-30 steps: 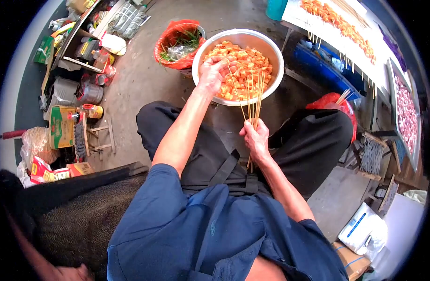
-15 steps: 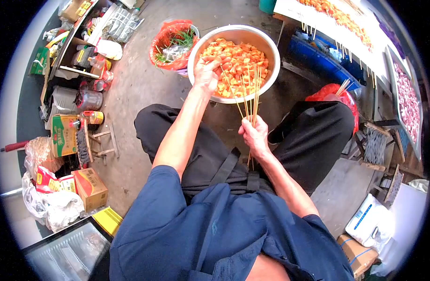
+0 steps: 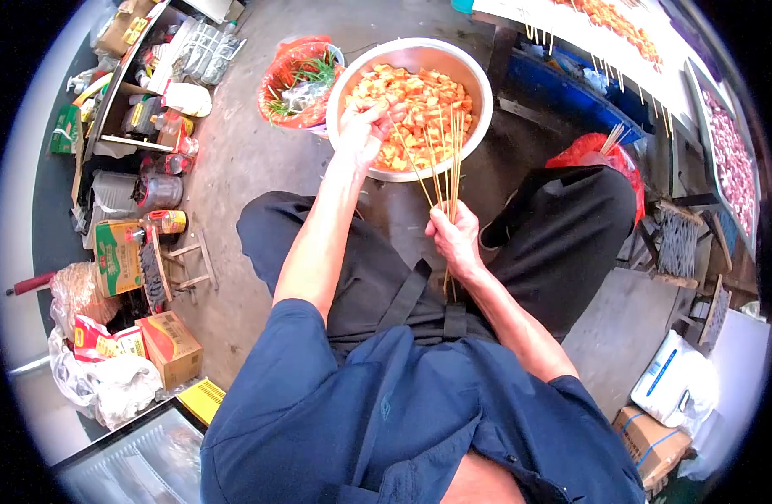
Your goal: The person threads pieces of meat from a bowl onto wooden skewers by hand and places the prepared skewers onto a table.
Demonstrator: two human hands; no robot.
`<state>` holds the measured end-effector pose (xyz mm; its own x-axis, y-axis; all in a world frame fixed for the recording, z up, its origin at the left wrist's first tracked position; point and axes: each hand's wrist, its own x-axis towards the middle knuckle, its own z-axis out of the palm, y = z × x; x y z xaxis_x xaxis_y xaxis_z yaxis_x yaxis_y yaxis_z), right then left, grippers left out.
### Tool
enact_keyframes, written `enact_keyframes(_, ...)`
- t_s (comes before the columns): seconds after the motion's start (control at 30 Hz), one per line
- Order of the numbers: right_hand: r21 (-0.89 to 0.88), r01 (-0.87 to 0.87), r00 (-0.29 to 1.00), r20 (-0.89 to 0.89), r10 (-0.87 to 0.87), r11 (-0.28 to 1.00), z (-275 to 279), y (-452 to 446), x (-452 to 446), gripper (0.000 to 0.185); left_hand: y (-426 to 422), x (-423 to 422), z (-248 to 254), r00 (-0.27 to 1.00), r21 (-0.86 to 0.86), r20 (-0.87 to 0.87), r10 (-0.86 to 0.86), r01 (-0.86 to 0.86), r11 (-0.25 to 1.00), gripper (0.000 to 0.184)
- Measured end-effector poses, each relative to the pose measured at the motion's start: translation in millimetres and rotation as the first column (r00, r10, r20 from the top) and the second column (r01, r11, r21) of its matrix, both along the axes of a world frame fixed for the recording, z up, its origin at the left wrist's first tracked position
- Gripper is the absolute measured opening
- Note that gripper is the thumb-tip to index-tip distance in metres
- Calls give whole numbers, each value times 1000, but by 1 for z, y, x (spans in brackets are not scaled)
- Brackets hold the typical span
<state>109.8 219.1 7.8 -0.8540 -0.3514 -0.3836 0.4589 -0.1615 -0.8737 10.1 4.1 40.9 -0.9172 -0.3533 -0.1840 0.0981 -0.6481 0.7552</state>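
Observation:
A wide metal basin point(image 3: 485, 126) stands on the floor in front of my legs, holding orange-coated meat chunks point(image 3: 419, 92). Over its left side, my left hand point(image 3: 366, 134) is closed in a pinch on what looks like a piece of meat, partly hidden by the fingers. Its fingertips are close to the tip of one slanted skewer. Several thin bamboo skewers point(image 3: 455, 168) fan upward from my right hand point(image 3: 455, 235), which is closed around them between my knees. Their upper ends reach over the basin's near rim, and no meat shows on them.
A red-bag-lined bucket point(image 3: 297, 84) with green leaves stands left of the basin. More skewers stick out of a red bag point(image 3: 617, 168) by my right knee. At upper right are a white table point(image 3: 520, 10) with loaded skewers, a blue bin point(image 3: 562, 92) and a meat tray point(image 3: 730, 164).
The view has shifted slightly, with the basin appearing a little higher and further left. My left hand stays over the basin; my right hand keeps its hold on the skewers.

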Motion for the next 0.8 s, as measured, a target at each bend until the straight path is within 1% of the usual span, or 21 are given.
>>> enact_keyframes(0.07, 15, 3, 1000, 7, -3, 1000, 2, 0, -1, 10, -3, -1, 0, 998, -58, -41, -53, 51, 997, 37)
enact_keyframes(0.1, 29, 2, 1000, 11, -3, 1000, 3, 1, 0, 9, -4, -2, -3, 998, -57, -38, -53, 51, 997, 37)
enact_keyframes(0.23, 7, 34, 999, -20, -34, 999, -4, -2, 3, 8, -12, -8, -31, 994, 36, -23, -108, 109, 993, 37)
enact_keyframes(0.27, 27, 45, 999, -32, -44, 999, -5, -2, 4, 8, -10, -6, -26, 993, 59, -19, -121, 121, 991, 36)
enact_keyframes(0.3, 48, 56, 998, -42, -54, 997, -6, -3, 6, 8, -6, -4, -23, 993, 60, -15, -118, 118, 991, 36)
enact_keyframes(0.33, 49, 52, 998, -39, -50, 997, -7, -3, 8, 8, 0, -1, -20, 996, 30, 39, -85, 84, 996, 33)
enact_keyframes(0.37, 32, 73, 997, -43, -71, 997, -6, -3, 8, 9, 5, 0, -16, 995, -2, 90, -52, 52, 999, 30)
enact_keyframes(0.4, 14, 94, 995, -47, -93, 995, -6, -4, 9, 9, 5, -1, -17, 995, -1, 90, -50, 50, 999, 30)
enact_keyframes(0.47, 19, 93, 995, -46, -92, 995, -4, -4, 8, 10, 6, 0, -23, 989, -19, 102, -106, 108, 994, 26)
enact_keyframes(0.53, 25, 89, 995, -49, -88, 996, -3, -4, 7, 10, 18, 7, -40, 944, -1, 225, -240, 246, 969, 23)
enact_keyframes(0.57, 11, 107, 993, -57, -106, 994, -4, -5, 6, 9, 29, 10, -35, 943, -3, 239, -230, 238, 971, 17)
enact_keyframes(0.67, 4, 135, 988, -73, -135, 991, -6, -4, 3, 8, 35, 9, -31, 942, -16, 203, -266, 275, 961, 19)
enact_keyframes(0.73, -4, 144, 990, -8, -144, 990, 1, -3, 1, 9, 45, 13, -26, 923, 0, 241, -300, 309, 951, 18)
enact_keyframes(0.8, -34, 198, 980, 10, -198, 980, 1, -5, -4, 8, 58, 14, -21, 917, -57, 222, -333, 353, 934, 19)
